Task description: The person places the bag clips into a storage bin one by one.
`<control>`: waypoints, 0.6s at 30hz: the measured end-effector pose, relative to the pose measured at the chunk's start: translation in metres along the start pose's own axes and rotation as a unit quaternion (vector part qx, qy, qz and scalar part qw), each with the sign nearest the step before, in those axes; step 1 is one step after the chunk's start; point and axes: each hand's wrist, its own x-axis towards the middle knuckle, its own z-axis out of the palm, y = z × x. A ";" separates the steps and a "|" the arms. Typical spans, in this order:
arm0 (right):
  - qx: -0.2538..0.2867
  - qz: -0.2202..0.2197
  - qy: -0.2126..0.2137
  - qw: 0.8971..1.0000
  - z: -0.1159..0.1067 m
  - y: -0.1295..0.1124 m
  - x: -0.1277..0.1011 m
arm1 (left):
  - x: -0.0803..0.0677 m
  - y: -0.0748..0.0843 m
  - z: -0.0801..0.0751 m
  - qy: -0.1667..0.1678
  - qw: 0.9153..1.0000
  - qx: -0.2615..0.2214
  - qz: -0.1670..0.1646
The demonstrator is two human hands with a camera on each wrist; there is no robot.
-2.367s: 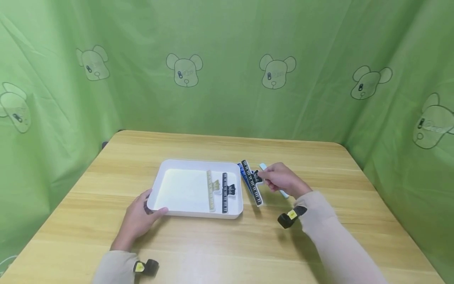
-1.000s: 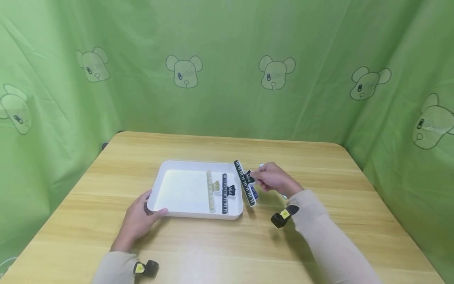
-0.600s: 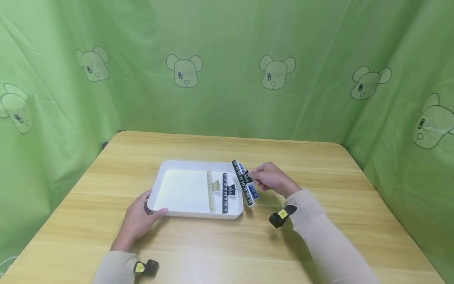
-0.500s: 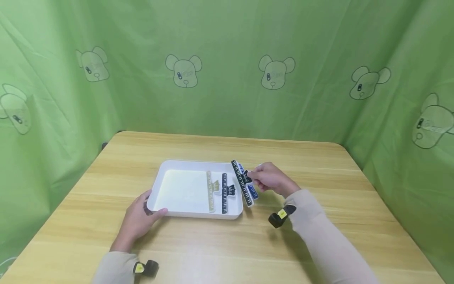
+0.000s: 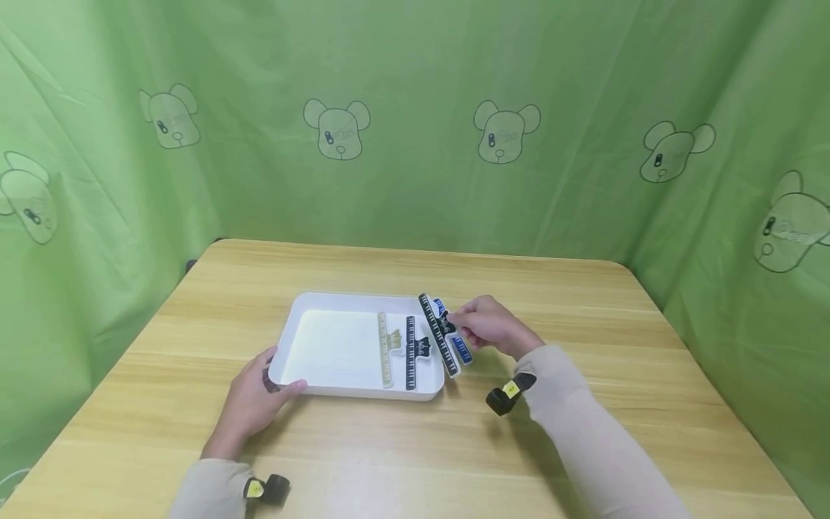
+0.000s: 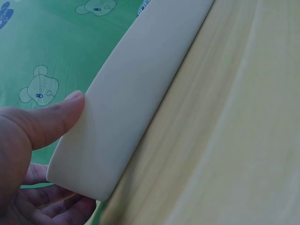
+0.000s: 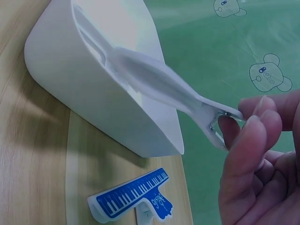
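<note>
My right hand [image 5: 489, 324] pinches the handle of a black clip [image 5: 439, 335] printed with piano keys. In the head view this clip slants across the right rim of a white tray [image 5: 357, 393]; the right wrist view shows it edge-on, raised beside the rim. My left hand [image 5: 253, 396] grips the tray's near left corner, its thumb [image 6: 56, 119] against the wall. Inside the tray, a gold clip [image 5: 385, 349] and another black clip [image 5: 411, 353] lie side by side. A blue clip [image 7: 131, 194] rests on the table right of the tray, partly covered in the head view.
The wooden table [image 5: 389, 461] reaches out on every side of the tray. Behind it and at both sides hangs a green curtain [image 5: 415, 194] with bear-head prints. Each sleeve carries a black wrist camera, one near the left cuff [image 5: 275, 490], one near the right cuff [image 5: 502, 400].
My right hand has carried the black clip leftward, from over the blue clip to the tray's right rim. A light blue clip seen earlier is now hidden by that hand. The left hand stays still.
</note>
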 end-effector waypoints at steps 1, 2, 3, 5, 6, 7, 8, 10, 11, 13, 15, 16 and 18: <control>0.001 0.000 0.000 1.000 0.000 0.000 0.000 | 0.000 0.000 0.000 0.000 1.000 0.000 0.000; 0.002 0.000 0.000 1.000 0.001 -0.001 0.001 | 0.000 0.000 0.000 0.000 1.000 -0.001 0.000; 0.002 -0.001 -0.001 1.000 0.002 -0.001 0.001 | 0.000 0.000 0.000 0.000 1.000 -0.001 0.001; 0.006 -0.002 -0.003 1.000 0.003 -0.002 0.001 | -0.001 0.000 -0.001 0.000 1.000 0.000 0.001; 0.007 -0.002 -0.003 1.000 0.003 -0.002 0.000 | -0.001 0.000 -0.001 0.000 1.000 0.001 0.002; 0.009 -0.002 -0.004 1.000 0.004 -0.003 0.000 | -0.001 0.000 -0.001 0.001 1.000 0.002 0.003; 0.010 -0.002 -0.004 1.000 0.004 -0.003 0.000 | -0.001 0.000 -0.001 0.001 1.000 0.002 0.003; 0.013 0.000 -0.006 1.000 0.005 -0.003 0.001 | -0.001 0.000 -0.001 0.001 1.000 0.002 0.004; 0.013 0.002 -0.007 1.000 0.005 -0.003 0.001 | -0.001 0.000 -0.001 0.001 1.000 0.002 0.004; 0.014 0.006 -0.009 1.000 0.006 -0.004 0.003 | -0.001 0.000 -0.001 0.001 1.000 0.002 0.004; 0.014 0.010 -0.012 1.000 0.007 -0.004 0.005 | -0.001 0.000 -0.001 0.001 1.000 0.003 0.005; 0.013 0.010 -0.014 1.000 0.007 -0.005 0.006 | -0.001 0.000 -0.001 0.001 1.000 0.003 0.006; 0.013 0.010 -0.016 1.000 0.008 -0.005 0.007 | -0.002 0.000 -0.001 0.001 1.000 0.003 0.008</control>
